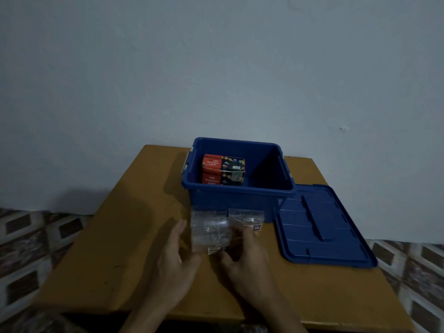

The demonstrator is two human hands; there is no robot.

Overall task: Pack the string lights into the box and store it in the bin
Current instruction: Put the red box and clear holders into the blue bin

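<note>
A clear plastic bag of string lights (209, 230) lies on the wooden table in front of the blue bin (240, 200). A second clear bag (247, 218) lies just to its right. My left hand (176, 258) touches the first bag's left and lower edge with fingers spread. On the bag's right and lower side rests my right hand (245, 255), thumb and fingers curled on the plastic. Inside the open bin stands a red and black LED lights box (222, 169), against the left rear wall.
The bin's blue lid (319, 224) lies flat on the table (115, 236) to the right of the bin. A plain wall stands behind the table. Patterned floor tiles show on both sides.
</note>
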